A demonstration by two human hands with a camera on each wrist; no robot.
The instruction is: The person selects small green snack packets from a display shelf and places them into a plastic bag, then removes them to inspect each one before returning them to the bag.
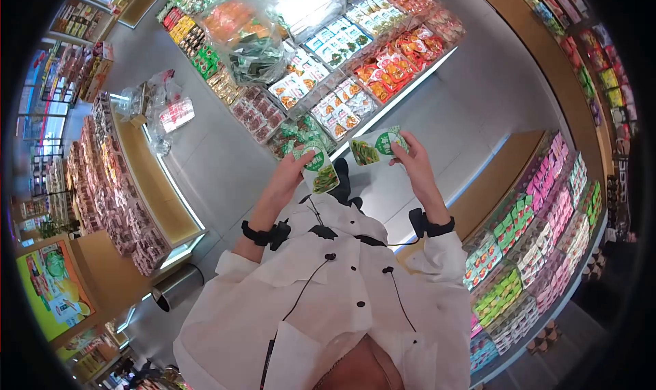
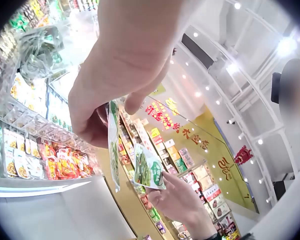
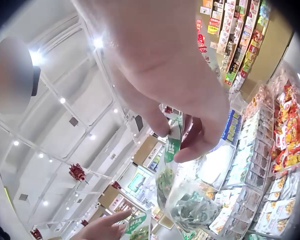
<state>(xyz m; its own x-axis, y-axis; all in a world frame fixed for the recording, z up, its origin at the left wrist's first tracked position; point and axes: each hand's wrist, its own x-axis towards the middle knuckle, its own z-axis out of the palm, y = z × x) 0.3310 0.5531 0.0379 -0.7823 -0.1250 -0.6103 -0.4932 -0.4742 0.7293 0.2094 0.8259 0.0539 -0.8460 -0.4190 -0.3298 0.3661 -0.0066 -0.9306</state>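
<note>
In the head view, my left hand (image 1: pixel 285 176) pinches the upper left corner of a green-and-white packet (image 1: pixel 325 179) with green vegetables printed on it. A similar packet (image 1: pixel 366 152) is held by its right end in my right hand (image 1: pixel 417 163). The two packets are apart, side by side above the floor. From the left wrist view, the left hand (image 2: pixel 125 65) grips its packet (image 2: pixel 113 150) edge-on, with the other packet (image 2: pixel 148 170) beyond. The right wrist view shows the right hand (image 3: pixel 175 85) pinching its packet (image 3: pixel 166 175) between thumb and fingers.
A display bin of bagged snacks (image 1: pixel 393 69) stands ahead, with a large clear plastic bag (image 1: pixel 256 55) on it. Sloped shelves of packets (image 1: pixel 533 233) are at the right, and another stocked counter (image 1: pixel 113 185) at the left. Grey floor (image 1: pixel 205 151) lies between them.
</note>
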